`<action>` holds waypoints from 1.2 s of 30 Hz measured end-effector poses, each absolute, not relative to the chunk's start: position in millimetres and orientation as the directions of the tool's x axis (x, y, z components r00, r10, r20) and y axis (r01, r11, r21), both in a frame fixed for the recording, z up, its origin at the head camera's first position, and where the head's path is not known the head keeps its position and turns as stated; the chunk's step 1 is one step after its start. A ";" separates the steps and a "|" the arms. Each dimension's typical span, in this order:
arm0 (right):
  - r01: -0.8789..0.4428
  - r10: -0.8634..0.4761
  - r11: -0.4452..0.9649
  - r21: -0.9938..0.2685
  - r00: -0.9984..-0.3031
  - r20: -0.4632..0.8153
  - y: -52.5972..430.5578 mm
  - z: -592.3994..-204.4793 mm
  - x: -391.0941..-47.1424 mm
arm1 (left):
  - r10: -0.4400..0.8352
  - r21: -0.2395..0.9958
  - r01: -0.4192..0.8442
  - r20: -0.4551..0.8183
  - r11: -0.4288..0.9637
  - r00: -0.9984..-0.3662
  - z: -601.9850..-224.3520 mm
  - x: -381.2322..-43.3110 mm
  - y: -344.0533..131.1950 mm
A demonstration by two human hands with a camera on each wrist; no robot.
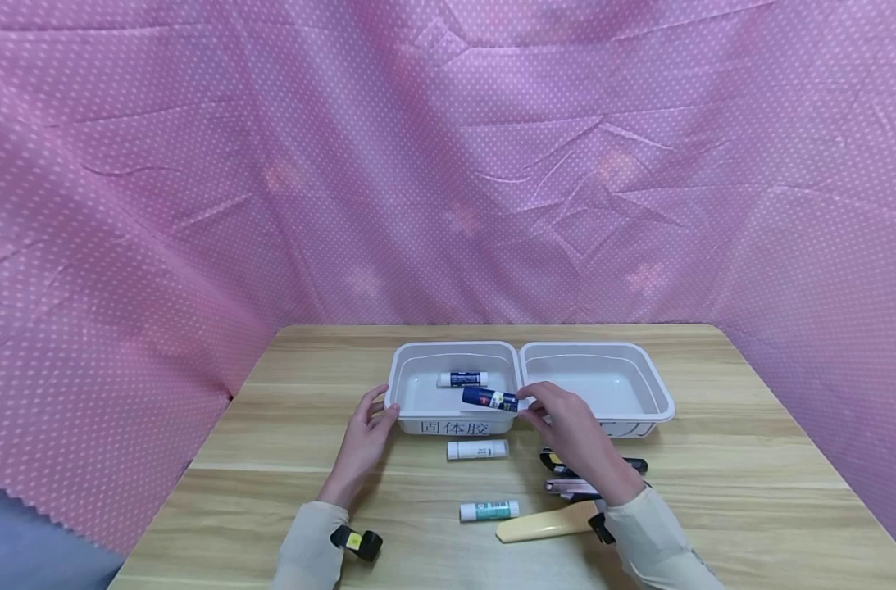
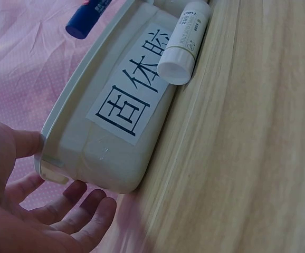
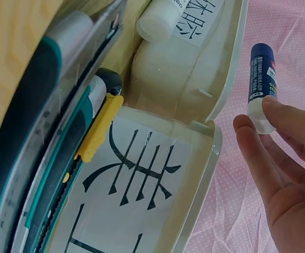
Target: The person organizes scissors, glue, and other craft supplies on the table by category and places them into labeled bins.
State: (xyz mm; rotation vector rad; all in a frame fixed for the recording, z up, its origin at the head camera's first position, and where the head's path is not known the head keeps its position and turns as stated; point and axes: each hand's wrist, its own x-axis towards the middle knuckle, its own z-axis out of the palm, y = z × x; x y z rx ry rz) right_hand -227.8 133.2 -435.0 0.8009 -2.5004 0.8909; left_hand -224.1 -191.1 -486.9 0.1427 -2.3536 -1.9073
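Observation:
My right hand pinches a dark blue glue stick by its white end, between thumb and fingers. It is tilted over the front of the left white plastic box, whose front label has black characters. Another blue-and-white glue stick lies inside that box. At the box's front left corner, my left hand touches the rim with its thumb, the loosely spread fingers along the side. A white glue stick lies just before the box, and a green-and-white glue stick closer to me.
Beside the left box stands a second white box, also labelled in front. Under my right forearm lie a yellow-handled utility knife and several other knives, partly hidden. A pink dotted cloth hangs behind the wooden table.

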 end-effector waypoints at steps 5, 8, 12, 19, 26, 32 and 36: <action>-0.620 -0.385 0.638 -0.457 -0.771 0.508 132.8 -436.5 -228.2 | -0.143 0.979 0.001 0.030 0.203 -0.989 -487.4 -225.1 -191.2; -0.607 -0.377 0.650 -0.458 -0.780 0.499 132.2 -437.8 -228.6 | -0.142 0.980 0.000 0.029 0.199 -0.989 -488.0 -225.1 -191.2; -0.591 -0.368 0.666 -0.455 -0.791 0.489 131.3 -439.4 -228.8 | -0.140 0.981 -0.006 0.022 0.196 -0.990 -487.8 -224.5 -191.6; -0.581 -0.361 0.674 -0.457 -0.798 0.483 131.0 -440.9 -228.8 | -0.140 0.979 -0.008 0.021 0.203 -0.990 -488.0 -224.0 -192.2; -0.576 -0.357 0.684 -0.448 -0.800 0.483 131.3 -440.9 -228.7 | -0.145 0.979 -0.017 0.013 0.201 -0.989 -488.2 -224.9 -191.6; -0.565 -0.349 0.690 -0.453 -0.807 0.476 130.9 -440.2 -228.4 | -0.145 0.979 -0.014 0.016 0.202 -0.989 -488.1 -225.0 -191.5; -0.564 -0.347 0.690 -0.454 -0.808 0.477 130.6 -440.7 -228.5 | -0.144 0.979 -0.012 0.017 0.203 -0.989 -488.0 -225.0 -191.5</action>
